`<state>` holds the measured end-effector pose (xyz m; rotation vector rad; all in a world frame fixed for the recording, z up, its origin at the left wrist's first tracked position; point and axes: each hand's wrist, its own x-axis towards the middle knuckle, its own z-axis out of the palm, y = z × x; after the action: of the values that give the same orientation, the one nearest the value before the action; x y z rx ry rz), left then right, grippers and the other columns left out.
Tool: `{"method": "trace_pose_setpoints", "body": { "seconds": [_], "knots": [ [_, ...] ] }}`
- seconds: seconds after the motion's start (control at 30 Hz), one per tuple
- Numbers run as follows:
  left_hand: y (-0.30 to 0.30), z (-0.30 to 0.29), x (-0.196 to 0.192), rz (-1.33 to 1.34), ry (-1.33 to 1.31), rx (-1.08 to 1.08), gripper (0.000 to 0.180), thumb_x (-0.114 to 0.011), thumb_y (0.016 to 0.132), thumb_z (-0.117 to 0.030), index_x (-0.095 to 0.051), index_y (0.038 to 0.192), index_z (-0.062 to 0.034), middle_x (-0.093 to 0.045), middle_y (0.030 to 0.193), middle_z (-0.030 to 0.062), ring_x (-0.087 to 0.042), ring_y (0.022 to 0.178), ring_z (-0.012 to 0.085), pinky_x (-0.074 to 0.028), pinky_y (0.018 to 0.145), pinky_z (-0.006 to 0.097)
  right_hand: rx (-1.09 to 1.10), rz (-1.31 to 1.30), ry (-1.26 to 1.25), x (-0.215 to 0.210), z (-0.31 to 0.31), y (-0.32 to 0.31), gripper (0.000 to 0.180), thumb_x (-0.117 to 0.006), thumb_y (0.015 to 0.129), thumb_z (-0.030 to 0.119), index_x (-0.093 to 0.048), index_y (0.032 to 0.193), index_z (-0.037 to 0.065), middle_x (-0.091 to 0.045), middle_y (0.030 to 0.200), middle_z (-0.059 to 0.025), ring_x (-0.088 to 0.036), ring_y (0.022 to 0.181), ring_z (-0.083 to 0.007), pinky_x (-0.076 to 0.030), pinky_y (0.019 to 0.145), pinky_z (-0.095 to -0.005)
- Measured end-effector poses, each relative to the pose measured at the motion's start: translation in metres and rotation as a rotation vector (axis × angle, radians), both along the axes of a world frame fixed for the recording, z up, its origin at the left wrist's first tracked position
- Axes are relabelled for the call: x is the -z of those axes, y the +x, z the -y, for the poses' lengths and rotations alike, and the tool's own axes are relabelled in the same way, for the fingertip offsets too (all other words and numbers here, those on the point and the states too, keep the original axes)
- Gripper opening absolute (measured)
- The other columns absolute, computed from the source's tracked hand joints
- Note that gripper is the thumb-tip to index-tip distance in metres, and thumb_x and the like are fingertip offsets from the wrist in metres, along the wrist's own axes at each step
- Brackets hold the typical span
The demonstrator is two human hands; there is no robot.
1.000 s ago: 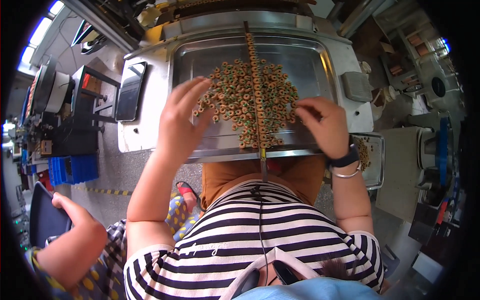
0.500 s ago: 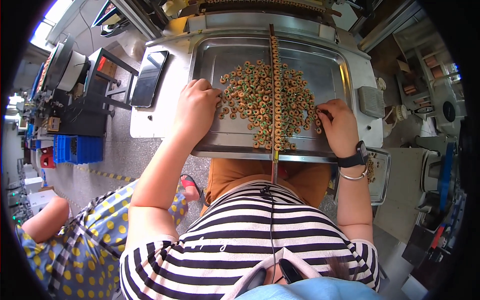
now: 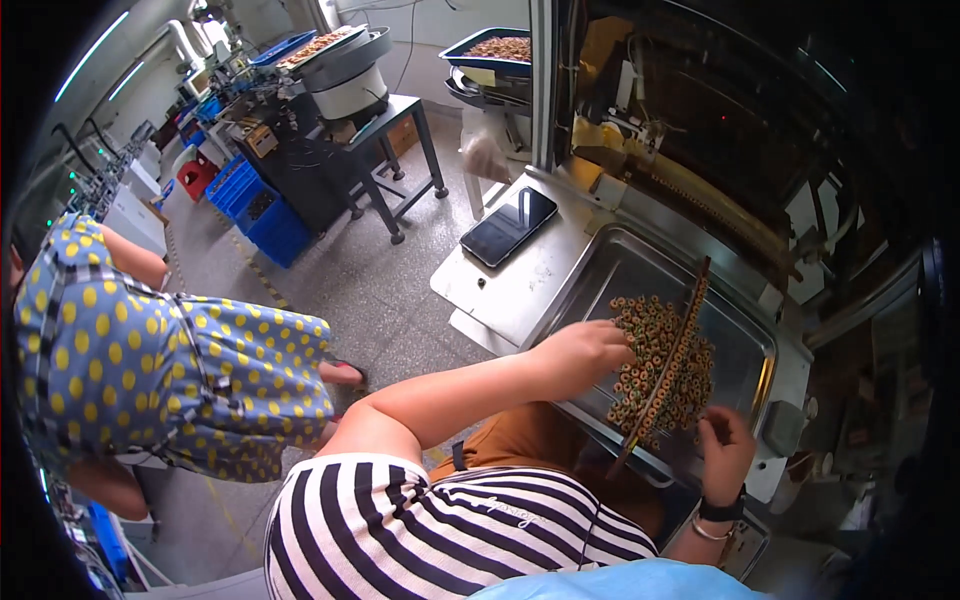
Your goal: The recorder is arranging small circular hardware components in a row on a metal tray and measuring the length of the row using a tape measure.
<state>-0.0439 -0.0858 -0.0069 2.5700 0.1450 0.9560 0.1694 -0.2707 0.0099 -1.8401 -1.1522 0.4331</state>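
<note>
View swung leftward; left hand (image 3: pixel 585 352) rests loose on rings (image 3: pixel 655 360) in tray (image 3: pixel 745 345), right hand (image 3: pixel 728 445) pinching some, most rings seemingly unthreaded off rod (image 3: pixel 668 375).

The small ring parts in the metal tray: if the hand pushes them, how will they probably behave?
The rings lie loose and flat in the metal tray, so they probably slide and scatter easily. Being round, any tipped on edge may roll. The left hand resting on the pile suggests they are light.

Black-and-white striped shirt (image 3: pixel 440 535), orange shorts (image 3: pixel 520 440), black wristwatch (image 3: pixel 718 510)
</note>
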Motion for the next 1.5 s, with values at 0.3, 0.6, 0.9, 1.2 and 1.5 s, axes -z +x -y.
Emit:
{"method": "trace_pose_setpoints", "body": {
  "seconds": [0.3, 0.6, 0.9, 1.2, 1.5],
  "knots": [
    [-0.010, 0.015, 0.005, -0.052, -0.024, 0.074, 0.022, -0.055, 0.066, -0.002, -0.061, 0.087, -0.0025, -0.059, 0.094, 0.0128, -0.057, 0.088, 0.0302, -0.047, 0.074, 0.037, -0.146, -0.015, 0.125, 0.003, -0.003, -0.037, 0.012, -0.066, 0.078, 0.004, -0.063, 0.088, -0.001, -0.066, 0.083, -0.0090, -0.061, 0.072, -0.0142, -0.048, 0.067, -0.0249],
    [0.023, 0.069, -0.001, -0.104, 0.025, 0.182, 0.013, -0.059, 0.068, 0.001, -0.059, 0.081, -0.0005, -0.060, 0.112, 0.0131, -0.059, 0.098, 0.0291, -0.049, 0.080, 0.036, -0.163, -0.055, 0.060, 0.003, 0.046, -0.031, 0.013, -0.067, 0.075, 0.003, -0.063, 0.087, 0.000, -0.063, 0.078, -0.0084, -0.060, 0.067, -0.0154, -0.047, 0.061, -0.0249],
    [-0.006, 0.043, -0.001, -0.075, -0.016, 0.295, 0.017, -0.058, 0.072, -0.005, -0.060, 0.088, 0.0009, -0.057, 0.115, 0.0178, -0.057, 0.106, 0.0291, -0.048, 0.089, 0.038, -0.225, 0.195, 0.083, -0.012, 0.000, -0.071, 0.009, -0.063, 0.076, 0.008, -0.062, 0.083, 0.003, -0.060, 0.075, -0.0134, -0.059, 0.069, -0.0308, -0.046, 0.062, -0.0358],
    [0.000, 0.039, 0.015, -0.035, -0.143, 0.456, 0.020, -0.050, 0.081, -0.010, -0.057, 0.090, 0.0066, -0.055, 0.116, 0.0231, -0.053, 0.110, 0.0353, -0.044, 0.093, 0.038, -0.143, 0.226, 0.111, -0.003, 0.005, -0.078, 0.010, -0.066, 0.070, -0.001, -0.061, 0.079, -0.001, -0.060, 0.075, -0.0158, -0.058, 0.068, -0.0323, -0.046, 0.062, -0.0348],
    [0.000, 0.031, 0.010, 0.098, -0.124, 0.346, 0.013, -0.054, 0.076, -0.009, -0.061, 0.080, 0.0015, -0.056, 0.114, 0.0231, -0.054, 0.107, 0.0351, -0.045, 0.090, 0.040, -0.122, 0.184, 0.129, -0.007, 0.003, -0.063, 0.019, -0.068, 0.072, 0.001, -0.064, 0.090, -0.001, -0.060, 0.074, -0.0099, -0.057, 0.064, -0.0197, -0.045, 0.059, -0.0291]
  ]
}}
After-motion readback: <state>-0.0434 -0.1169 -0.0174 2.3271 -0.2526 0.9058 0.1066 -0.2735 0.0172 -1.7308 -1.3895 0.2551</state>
